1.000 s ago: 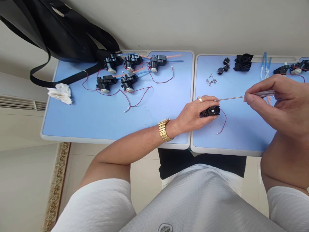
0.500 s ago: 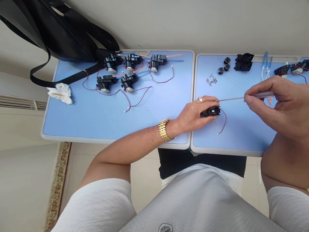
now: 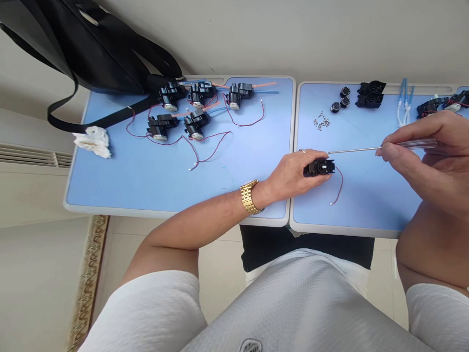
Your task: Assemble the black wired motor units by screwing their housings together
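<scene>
My left hand (image 3: 293,172), with a gold wristwatch (image 3: 250,197) on its wrist, is shut on a small black motor housing (image 3: 318,168) on the right-hand blue desk (image 3: 366,195). A thin twisted red wire (image 3: 340,186) trails from the housing across the desktop. My right hand (image 3: 421,154) pinches a slim screwdriver (image 3: 355,150) with a clear handle. The screwdriver lies almost level, and its tip sits just above the housing, next to my left fingers. The underside of the housing is hidden by my left hand.
Several wired black motor units (image 3: 194,110) stand on the left blue desk (image 3: 146,181). Small screws (image 3: 320,121), round black parts (image 3: 340,99), black housings (image 3: 370,94) and blue tubes (image 3: 405,105) lie at the back of the right desk. A black bag (image 3: 91,49) overhangs the left desk.
My right hand has shifted to the right, with more of the screwdriver shaft showing. The tip stays near the housing. My left hand and the housing have barely moved.
</scene>
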{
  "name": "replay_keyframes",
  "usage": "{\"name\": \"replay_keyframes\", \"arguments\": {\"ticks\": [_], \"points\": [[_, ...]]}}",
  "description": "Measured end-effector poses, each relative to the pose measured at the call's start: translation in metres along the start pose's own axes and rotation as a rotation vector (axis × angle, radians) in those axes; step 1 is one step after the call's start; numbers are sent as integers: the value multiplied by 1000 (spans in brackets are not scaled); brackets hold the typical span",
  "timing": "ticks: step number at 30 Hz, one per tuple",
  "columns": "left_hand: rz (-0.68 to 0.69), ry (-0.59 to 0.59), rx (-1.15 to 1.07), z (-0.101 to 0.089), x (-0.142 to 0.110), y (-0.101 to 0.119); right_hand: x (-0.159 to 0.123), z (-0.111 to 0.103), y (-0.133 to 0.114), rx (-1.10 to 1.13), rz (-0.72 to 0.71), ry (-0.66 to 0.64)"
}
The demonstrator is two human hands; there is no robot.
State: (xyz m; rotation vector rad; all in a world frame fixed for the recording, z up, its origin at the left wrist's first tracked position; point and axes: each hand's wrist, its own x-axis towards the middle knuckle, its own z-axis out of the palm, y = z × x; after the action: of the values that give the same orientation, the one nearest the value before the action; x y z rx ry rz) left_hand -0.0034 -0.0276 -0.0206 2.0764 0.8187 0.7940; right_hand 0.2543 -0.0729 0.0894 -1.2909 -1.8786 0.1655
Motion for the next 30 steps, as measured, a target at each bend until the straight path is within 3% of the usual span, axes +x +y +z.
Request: {"name": "replay_keyframes", "arguments": {"ticks": [9,15,30], "points": [[-49,-49,30,-2,2,3,1,2,-3,-4,-34,-85],[-32,-84,9,-4,3,5,-1,3,-8,-47,17,-173],[3,-62,-42,-4,2,5,-2,4,-7,-43,4,-193]]}}
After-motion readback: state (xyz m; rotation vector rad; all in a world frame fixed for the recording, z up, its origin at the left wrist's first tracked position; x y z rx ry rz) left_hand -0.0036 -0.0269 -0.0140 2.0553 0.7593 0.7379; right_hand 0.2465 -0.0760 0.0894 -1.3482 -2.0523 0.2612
